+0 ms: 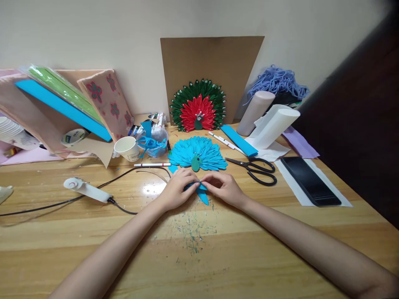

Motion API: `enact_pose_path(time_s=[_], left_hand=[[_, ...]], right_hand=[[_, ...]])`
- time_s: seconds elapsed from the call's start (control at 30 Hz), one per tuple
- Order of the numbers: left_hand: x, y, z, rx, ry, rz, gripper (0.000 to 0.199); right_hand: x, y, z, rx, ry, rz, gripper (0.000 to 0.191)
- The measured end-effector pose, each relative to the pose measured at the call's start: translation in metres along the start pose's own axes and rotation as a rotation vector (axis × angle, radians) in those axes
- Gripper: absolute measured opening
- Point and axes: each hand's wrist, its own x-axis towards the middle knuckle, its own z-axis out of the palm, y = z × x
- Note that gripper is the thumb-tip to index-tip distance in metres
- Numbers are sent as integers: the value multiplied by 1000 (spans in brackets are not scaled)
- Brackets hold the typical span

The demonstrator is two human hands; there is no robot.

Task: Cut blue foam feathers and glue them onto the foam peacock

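Note:
Over the middle of the table, my left hand [179,189] and my right hand [226,189] meet at a small blue crepe paper piece [203,197]. Both hands pinch it between thumb and fingers, and a pointed end of it hangs toward me. Just beyond my fingers lies a blue paper peacock [199,151] with a fan of layered petals and a green body. Black-handled scissors [257,168] rest to the right of it, apart from my hand.
Behind stands a red and green paper peacock [198,108] against a brown board [212,58]. At left are a glue gun [87,190] with its cord, a paper cup [127,149] and a tub of blue scraps [152,145]. A phone [310,180] and white rolls [276,126] occupy the right.

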Motion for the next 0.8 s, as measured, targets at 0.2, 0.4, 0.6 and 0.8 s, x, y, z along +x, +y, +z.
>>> enact_pose_path(time_s=[0.2,0.4,0.6,0.8], left_hand=[[0,0,0,-37,-67,24,27],[1,0,0,-119,-98,13,31],[1,0,1,-130,-101,-10,28],[1,1,0,-70,-74,-6,25]], right_hand=[[-4,0,0,-169,40,-106,9],[-4,-5,0,-290,27,-205,7],[-4,-6,0,-278,32,-242,7],[-4,-7,-1,-255,0,-146,8]])
